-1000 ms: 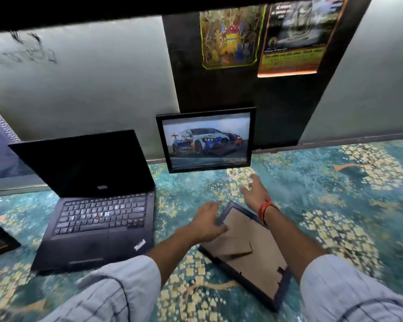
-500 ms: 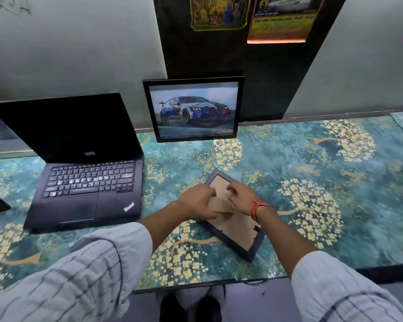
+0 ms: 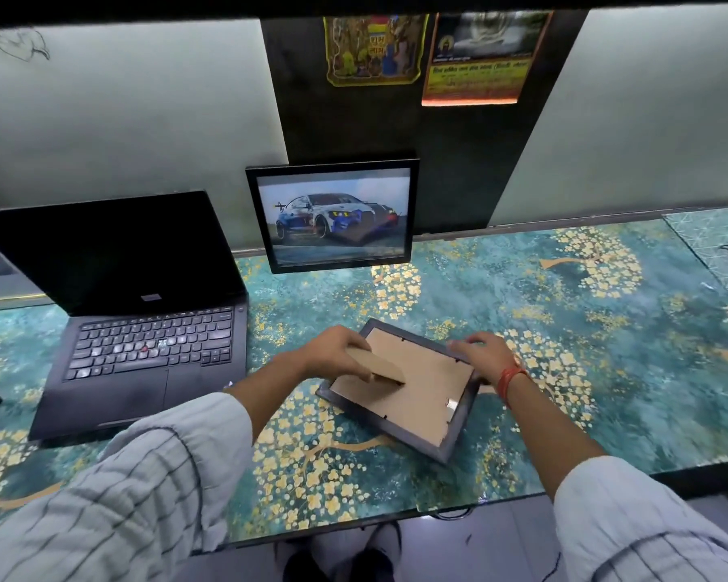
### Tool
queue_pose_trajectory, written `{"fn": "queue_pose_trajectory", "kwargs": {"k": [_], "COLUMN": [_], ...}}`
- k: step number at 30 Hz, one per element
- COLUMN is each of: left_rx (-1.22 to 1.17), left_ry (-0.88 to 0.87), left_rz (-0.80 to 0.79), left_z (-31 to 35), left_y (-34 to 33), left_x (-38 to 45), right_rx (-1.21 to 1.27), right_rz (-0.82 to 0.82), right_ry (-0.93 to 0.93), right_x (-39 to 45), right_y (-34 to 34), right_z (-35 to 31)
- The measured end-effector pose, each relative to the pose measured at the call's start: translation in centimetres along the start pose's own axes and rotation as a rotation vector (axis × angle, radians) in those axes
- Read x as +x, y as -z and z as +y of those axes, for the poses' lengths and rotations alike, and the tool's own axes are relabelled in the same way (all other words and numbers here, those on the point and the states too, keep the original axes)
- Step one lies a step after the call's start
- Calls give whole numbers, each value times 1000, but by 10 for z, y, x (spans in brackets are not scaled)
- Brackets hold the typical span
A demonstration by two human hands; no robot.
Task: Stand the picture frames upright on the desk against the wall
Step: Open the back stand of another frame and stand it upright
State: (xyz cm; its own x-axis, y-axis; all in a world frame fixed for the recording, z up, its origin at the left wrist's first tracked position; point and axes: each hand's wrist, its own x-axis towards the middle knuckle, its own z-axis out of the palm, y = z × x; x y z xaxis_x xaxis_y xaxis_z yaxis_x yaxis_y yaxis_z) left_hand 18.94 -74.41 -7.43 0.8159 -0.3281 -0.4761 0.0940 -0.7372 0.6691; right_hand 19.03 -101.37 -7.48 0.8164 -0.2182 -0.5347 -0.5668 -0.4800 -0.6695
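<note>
My left hand (image 3: 333,350) is pinching the cardboard easel leg (image 3: 377,365) on the back of the face-down frame (image 3: 400,390), thumb under, fingers curled over its top edge, pulling it out from the backing. Just right of that pinch, my right hand (image 3: 482,357) presses down on the frame's far right edge, fingers together and bent over the rim. That frame lies flat, skewed, directly under both sets of fingers.

The risk, as I see it: that leg is thin card on a hinge, and if I yank past its stop it could crease or tear off. Then the frame won't stand. The glossy desk (image 3: 564,312) looks slick too, so the foot may slide once upright.

Left of my left fingers sits the open laptop (image 3: 144,321). Beyond my fingertips the car picture (image 3: 333,220) already stands against the wall (image 3: 123,119). Right of my right fingers the floral tabletop is bare up to a separate mat at the far edge.
</note>
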Motion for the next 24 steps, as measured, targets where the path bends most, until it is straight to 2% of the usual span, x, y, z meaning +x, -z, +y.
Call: {"fn": "queue_pose_trajectory", "kwargs": {"k": [4, 9, 12, 15, 18, 21, 24], "left_rx": [-376, -618, -769, -888, -1014, -1068, -1092], "left_ry": [35, 74, 150, 195, 228, 262, 327], "left_rz": [-16, -147, -272, -351, -299, -257, -197], "left_z": [-6, -7, -19, -38, -50, -61, -72], "left_y": [20, 34, 41, 37, 24, 16, 13], "left_x": [-4, -10, -12, -12, -14, -14, -11], "right_rx": [777, 1094, 1097, 1019, 1064, 1080, 1003], "right_rz": [-109, -278, -314, -210, -56, 180, 291], "right_ry": [-94, -41, 49, 108, 152, 94, 111], "right_x": [-6, -14, -16, -23, -29, -33, -38], "right_y": [15, 0, -15, -34, -53, -64, -71], "right_z": [3, -2, -18, -41, -62, -71, -76]}}
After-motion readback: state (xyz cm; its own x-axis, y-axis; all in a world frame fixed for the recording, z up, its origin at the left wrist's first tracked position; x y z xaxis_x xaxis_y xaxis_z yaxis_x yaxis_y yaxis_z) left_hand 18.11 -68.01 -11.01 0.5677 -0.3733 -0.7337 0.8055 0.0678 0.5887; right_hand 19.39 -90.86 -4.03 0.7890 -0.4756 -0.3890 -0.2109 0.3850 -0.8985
